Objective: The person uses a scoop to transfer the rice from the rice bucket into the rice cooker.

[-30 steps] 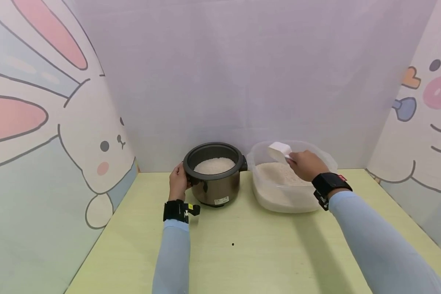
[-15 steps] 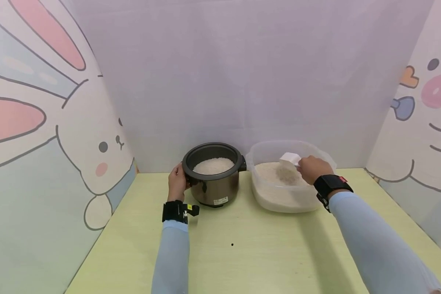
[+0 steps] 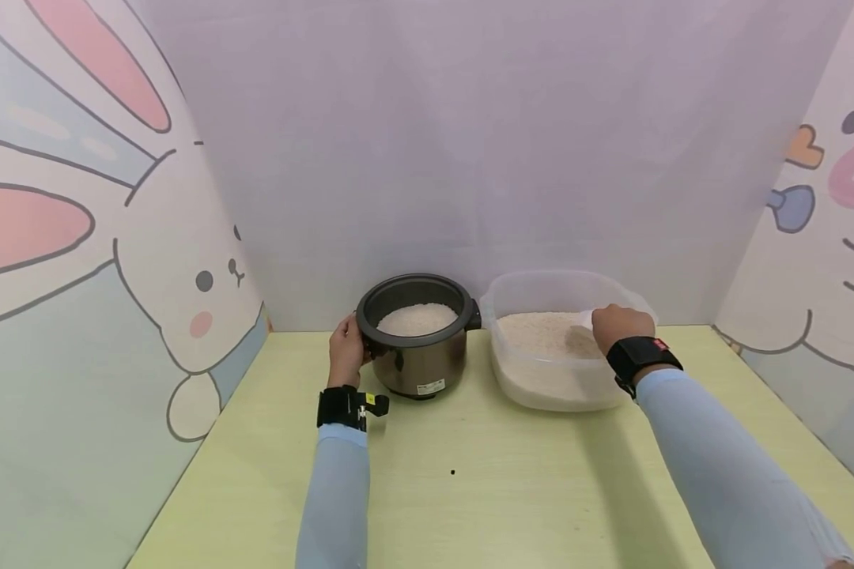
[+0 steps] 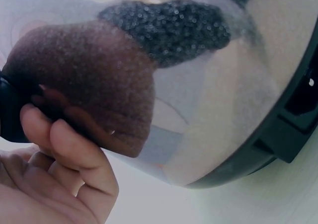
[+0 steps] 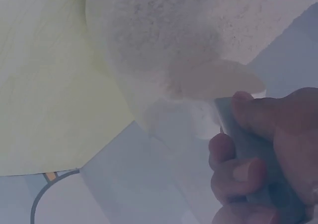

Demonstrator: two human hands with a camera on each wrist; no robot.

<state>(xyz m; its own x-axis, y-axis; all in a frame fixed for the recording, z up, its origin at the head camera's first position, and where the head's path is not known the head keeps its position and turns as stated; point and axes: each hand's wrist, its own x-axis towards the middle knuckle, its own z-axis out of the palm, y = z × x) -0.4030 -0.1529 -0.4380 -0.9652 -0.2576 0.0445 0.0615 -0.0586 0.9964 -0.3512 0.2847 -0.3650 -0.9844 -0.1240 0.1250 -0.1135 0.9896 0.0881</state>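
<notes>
A dark rice cooker [image 3: 418, 365] without a lid stands at the back of the table, white rice [image 3: 416, 320] inside it. My left hand [image 3: 345, 352] grips its left side handle; in the left wrist view the curled fingers [image 4: 74, 144] lie against the shiny body. To the right, a translucent plastic tub [image 3: 562, 389] holds a lot of rice [image 3: 537, 330]. My right hand [image 3: 621, 328] is over the tub's right part, gripping a white scoop [image 3: 584, 319] mostly hidden behind it. In the right wrist view, thumb and fingers wrap the scoop's handle [image 5: 258, 159], its bowl close over the rice.
A pale yellow-green table [image 3: 413, 506] spreads out in front, with a tiny black speck [image 3: 452, 472] on it. A plain lilac backdrop [image 3: 427, 158] rises right behind the cooker and tub. Cartoon-printed panels stand at the left and right.
My right hand has moved right within the tub and turned over; the scoop, raised and tilted over the rice a second ago, is now lower and mostly hidden. My left hand keeps its place.
</notes>
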